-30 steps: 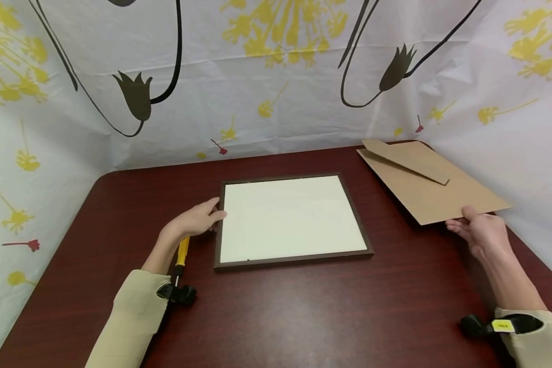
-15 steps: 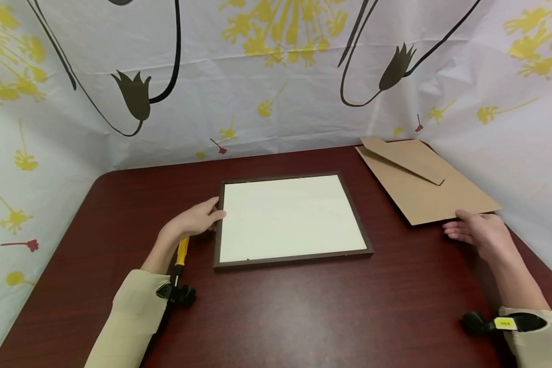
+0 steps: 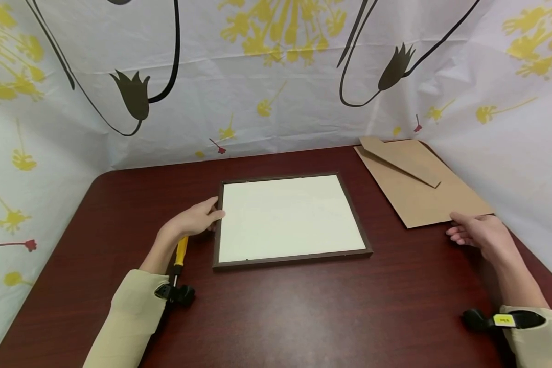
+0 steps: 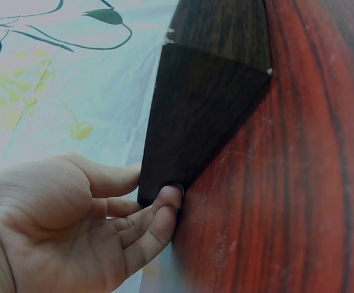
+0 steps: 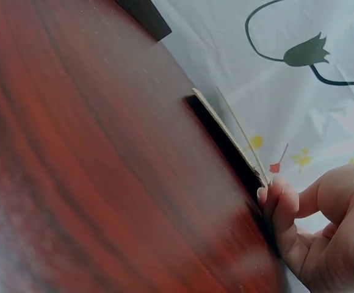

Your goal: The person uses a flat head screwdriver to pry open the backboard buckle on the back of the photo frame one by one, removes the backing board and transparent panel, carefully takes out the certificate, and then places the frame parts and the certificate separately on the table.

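A dark brown picture frame [image 3: 292, 256] lies on the table with a white panel [image 3: 290, 217] inside its border. My left hand [image 3: 194, 219] grips the frame's left side, thumb over the border; the left wrist view shows the fingertips [image 4: 168, 201] against its outer side. At the right lies a brown backing board [image 3: 455, 197] with a folded-up easel stand [image 3: 402, 162] on it. My right hand [image 3: 483, 235] is at the board's near edge, thumb by the edge and fingers loosely bent below it; whether they still touch is unclear.
A screwdriver with a yellow handle [image 3: 181, 250] lies beside my left forearm, partly hidden. The dark red table [image 3: 285, 312] ends at a patterned white curtain [image 3: 276, 117] behind and on both sides.
The backing board has come down and shifted slightly left, nearer flat on the table. My right hand's fingers have drawn away from beneath it. The left hand and frame stay put.
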Motion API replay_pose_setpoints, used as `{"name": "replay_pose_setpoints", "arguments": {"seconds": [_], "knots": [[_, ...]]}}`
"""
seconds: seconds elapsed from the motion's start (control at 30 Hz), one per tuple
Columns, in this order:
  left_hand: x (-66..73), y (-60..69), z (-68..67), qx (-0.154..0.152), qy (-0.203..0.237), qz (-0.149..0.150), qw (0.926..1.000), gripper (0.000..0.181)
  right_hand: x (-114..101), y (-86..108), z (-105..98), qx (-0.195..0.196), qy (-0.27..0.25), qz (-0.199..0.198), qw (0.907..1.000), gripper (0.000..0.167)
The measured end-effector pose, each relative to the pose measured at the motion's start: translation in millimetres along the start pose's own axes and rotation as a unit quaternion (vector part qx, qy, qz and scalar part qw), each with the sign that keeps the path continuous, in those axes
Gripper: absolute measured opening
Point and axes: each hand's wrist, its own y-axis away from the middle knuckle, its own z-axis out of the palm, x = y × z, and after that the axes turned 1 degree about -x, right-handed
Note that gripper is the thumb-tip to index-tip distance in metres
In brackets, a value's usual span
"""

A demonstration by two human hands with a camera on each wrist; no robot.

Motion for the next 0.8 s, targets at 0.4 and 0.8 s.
{"name": "replay_pose_setpoints", "arguments": {"seconds": [0.4,0.8], "knots": [[1.6,0.0,-0.5,-0.003,-0.007,0.003,1.0,0.069,-1.7,0.8,-3.5,-0.008,-0.014,-0.018,0.9997,0.035],[3.3,2.1,0.8,0.009,-0.03,0.004,0.9995,0.067,-22.7,-0.6,17.6,0.022,0.054,-0.083,0.9948,0.047]]}}
